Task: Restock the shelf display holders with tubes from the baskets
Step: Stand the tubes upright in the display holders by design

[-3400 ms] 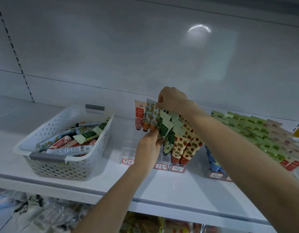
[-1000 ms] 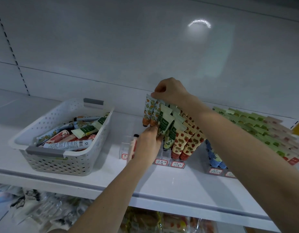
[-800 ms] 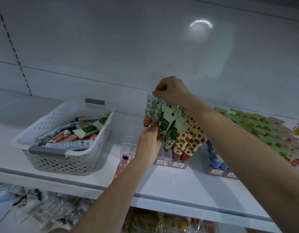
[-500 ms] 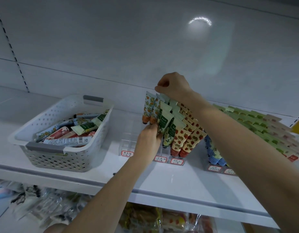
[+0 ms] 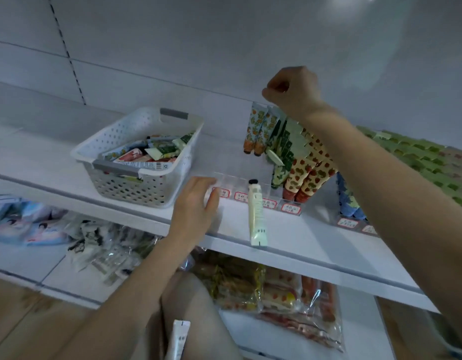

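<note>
left hand (image 5: 196, 203): released, fingers loose and slightly spread, holding nothing; over the front of the shelf, fingertips just beside the left end of the clear holder
right hand (image 5: 292, 92): clenched in a fist at the crimped tops of the standing tubes; whether it pinches them I cannot tell
orange-print tubes (image 5: 256, 131): soft, flat-topped, caps down; upright at the holder's back left, under the right hand
green tubes (image 5: 284, 146): pale, matte, leaning in an overlapping row just right of the orange ones
strawberry-print tubes (image 5: 302, 172): cream with red fruit, red caps down, at the holder's right front
clear holder (image 5: 237, 175): transparent stepped plastic; small red-bordered tags along its front
loose tube (image 5: 256, 211): smooth cream, round black cap against the holder, flat crimped end at the shelf's lip; apart from the left hand
basket (image 5: 136, 185): white perforated plastic, rectangular, grey handle grips; left of the holder, mixed tubes heaped flat inside
shelf (image 5: 302, 237): smooth white board
far rows (image 5: 419, 157): green and pink flat tops in slanted ranks at the right
packets (image 5: 271, 289): crinkled clear film, on the level below
</note>
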`<state>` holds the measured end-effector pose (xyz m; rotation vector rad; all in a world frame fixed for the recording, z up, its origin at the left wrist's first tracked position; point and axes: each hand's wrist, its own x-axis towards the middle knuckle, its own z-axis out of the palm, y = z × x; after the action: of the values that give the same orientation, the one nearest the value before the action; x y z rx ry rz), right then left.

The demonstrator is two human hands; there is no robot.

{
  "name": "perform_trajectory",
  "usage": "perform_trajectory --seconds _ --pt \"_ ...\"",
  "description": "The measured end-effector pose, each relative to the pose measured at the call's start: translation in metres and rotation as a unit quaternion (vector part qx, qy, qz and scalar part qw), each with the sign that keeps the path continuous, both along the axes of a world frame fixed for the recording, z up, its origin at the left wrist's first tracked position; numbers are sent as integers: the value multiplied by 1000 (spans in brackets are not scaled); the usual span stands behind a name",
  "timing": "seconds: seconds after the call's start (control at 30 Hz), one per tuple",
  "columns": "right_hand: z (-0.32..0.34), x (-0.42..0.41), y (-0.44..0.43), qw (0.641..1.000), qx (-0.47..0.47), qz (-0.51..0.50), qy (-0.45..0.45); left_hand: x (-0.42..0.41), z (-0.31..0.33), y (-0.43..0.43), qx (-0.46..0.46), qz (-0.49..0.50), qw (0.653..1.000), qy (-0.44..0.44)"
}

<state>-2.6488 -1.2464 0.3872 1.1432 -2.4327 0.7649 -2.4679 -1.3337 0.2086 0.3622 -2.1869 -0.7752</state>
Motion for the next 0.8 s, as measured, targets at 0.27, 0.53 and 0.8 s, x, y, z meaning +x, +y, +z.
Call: perform_trajectory --seconds 0.27,0.53,0.8 --pt "-24 50 39 996 -67 54 -37 42 -40 19 25 28 999 10" --pt "-105 96 88 986 -82 92 -115 58 -54 16 -104 -32 993 -37" --pt "-177 135 131 971 -58 96 -213 124 -88 19 -49 73 991 -102"
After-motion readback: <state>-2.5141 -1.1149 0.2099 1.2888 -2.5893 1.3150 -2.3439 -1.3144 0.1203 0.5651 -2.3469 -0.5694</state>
